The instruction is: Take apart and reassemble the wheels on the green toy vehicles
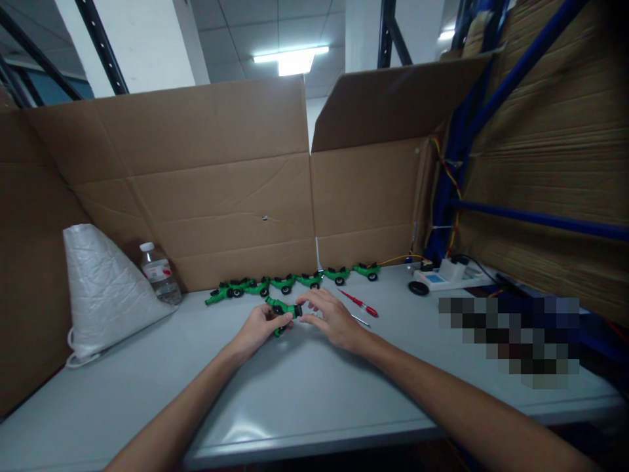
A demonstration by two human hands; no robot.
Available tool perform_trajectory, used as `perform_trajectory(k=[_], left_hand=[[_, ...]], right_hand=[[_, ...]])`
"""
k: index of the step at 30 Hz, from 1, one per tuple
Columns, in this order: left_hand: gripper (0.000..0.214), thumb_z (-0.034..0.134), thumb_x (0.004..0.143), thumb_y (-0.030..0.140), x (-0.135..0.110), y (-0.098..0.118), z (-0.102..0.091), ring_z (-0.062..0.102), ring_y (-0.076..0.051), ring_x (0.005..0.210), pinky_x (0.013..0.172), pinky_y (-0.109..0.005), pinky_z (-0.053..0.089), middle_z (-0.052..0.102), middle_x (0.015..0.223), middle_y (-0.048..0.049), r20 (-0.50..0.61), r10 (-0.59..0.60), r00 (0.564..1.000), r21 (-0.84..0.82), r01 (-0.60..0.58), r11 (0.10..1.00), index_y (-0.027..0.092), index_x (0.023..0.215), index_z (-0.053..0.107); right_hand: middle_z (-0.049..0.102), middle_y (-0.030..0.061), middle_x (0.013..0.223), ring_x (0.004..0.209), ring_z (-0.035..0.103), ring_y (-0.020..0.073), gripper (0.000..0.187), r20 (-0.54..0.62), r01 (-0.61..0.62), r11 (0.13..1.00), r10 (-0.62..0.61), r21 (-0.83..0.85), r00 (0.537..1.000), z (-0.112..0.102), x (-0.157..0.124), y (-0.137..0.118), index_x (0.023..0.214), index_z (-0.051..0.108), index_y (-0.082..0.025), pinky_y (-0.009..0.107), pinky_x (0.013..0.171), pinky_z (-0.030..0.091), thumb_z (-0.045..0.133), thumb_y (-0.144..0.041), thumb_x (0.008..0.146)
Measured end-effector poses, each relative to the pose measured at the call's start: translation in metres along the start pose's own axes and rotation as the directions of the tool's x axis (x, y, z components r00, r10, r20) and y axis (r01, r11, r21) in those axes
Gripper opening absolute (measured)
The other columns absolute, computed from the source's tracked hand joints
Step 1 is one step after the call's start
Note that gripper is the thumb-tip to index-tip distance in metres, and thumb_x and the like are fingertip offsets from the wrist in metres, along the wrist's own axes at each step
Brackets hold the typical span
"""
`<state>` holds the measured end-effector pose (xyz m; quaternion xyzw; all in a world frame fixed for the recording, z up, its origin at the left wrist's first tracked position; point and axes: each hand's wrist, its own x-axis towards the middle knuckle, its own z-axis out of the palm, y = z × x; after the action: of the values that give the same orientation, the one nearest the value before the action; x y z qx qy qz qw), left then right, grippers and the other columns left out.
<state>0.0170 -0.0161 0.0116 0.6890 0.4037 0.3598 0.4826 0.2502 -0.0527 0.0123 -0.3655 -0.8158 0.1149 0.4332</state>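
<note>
My left hand and my right hand meet over the grey table, both closed on a small green toy car with black wheels. The left fingers wrap its near side; the right thumb and fingers pinch its right end. Behind it, a row of several finished green toy cars stands along the foot of the cardboard wall. A red-handled screwdriver lies just right of my right hand, and a thin metal tool lies beside it.
A white plastic bag and a water bottle stand at the back left. Cardboard walls enclose the back and left. A white device with cables sits at the back right, beside blue shelving.
</note>
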Motion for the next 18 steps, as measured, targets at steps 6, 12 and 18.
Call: perform_trajectory(k=[6, 12, 18], left_hand=[[0.047, 0.084, 0.078, 0.056, 0.001, -0.003, -0.001, 0.064, -0.020, 0.069, 0.065, -0.028, 0.043, 0.076, 0.079, -0.0108, -0.011, 0.025, 1.000, 0.068, -0.024, 0.997, 0.010, 0.090, 0.078], [0.049, 0.086, 0.077, 0.052, -0.001, 0.000, -0.003, 0.064, -0.020, 0.073, 0.068, -0.028, 0.045, 0.076, 0.086, -0.0091, 0.010, 0.076, 0.997, 0.054, -0.076, 0.996, 0.012, 0.104, 0.080], [0.048, 0.086, 0.077, 0.051, -0.004, 0.004, -0.001, 0.064, -0.020, 0.073, 0.066, -0.027, 0.044, 0.077, 0.086, -0.0088, 0.002, 0.110, 0.994, 0.029, -0.110, 0.993, 0.013, 0.105, 0.081]], right_hand=[[0.071, 0.0053, 0.110, 0.099, 0.061, 0.0217, 0.021, 0.008, 0.009, 1.000, -0.009, 0.023, 1.000, 0.002, -0.002, 0.005, 0.116, 0.068, -0.023, 0.035, 0.093, 0.046, 0.073, -0.028, 0.096], [0.070, 0.0047, 0.105, 0.092, 0.063, 0.0204, 0.027, -0.009, -0.027, 0.996, 0.028, 0.089, 1.000, 0.008, -0.003, 0.012, 0.116, 0.070, -0.023, 0.033, 0.085, 0.049, 0.076, -0.036, 0.093], [0.073, 0.0045, 0.100, 0.081, 0.065, 0.0183, 0.029, 0.018, -0.130, 0.952, 0.130, 0.278, 0.991, 0.014, 0.001, 0.019, 0.110, 0.070, -0.021, 0.031, 0.076, 0.049, 0.073, -0.045, 0.093]])
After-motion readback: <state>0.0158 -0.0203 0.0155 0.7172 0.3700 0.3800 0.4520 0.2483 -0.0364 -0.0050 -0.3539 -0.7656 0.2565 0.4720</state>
